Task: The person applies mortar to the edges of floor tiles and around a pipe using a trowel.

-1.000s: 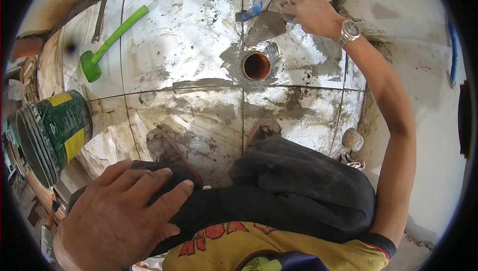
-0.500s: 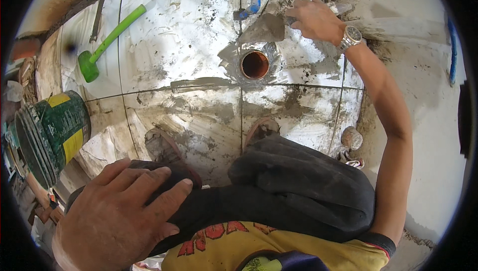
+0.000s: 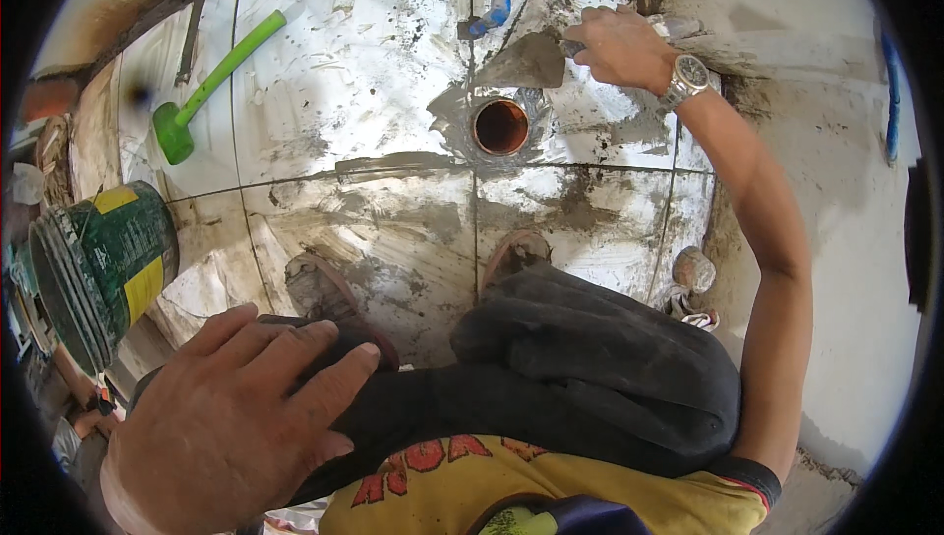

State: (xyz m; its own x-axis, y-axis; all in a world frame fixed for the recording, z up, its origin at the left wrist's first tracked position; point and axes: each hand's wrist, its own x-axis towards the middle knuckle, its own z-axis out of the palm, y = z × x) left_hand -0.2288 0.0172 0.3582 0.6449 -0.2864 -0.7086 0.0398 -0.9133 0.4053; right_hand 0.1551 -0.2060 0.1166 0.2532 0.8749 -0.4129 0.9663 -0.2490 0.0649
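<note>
beyond the round reddish-brown pipe opening (image 3: 501,129), we note the right hand (image 3: 621,49) gripping a flat mortar-grey metal trowel (image 3: 521,61), judged light, stiff, best held at the grip end; left hand (image 3: 236,407) spread, seemingly empty.

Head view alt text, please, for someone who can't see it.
The right hand holds a grey-bladed trowel just beyond a round pipe opening in smeared white tiles; the left hand is over dark trousers, with a green mallet and bucket at left.
</note>
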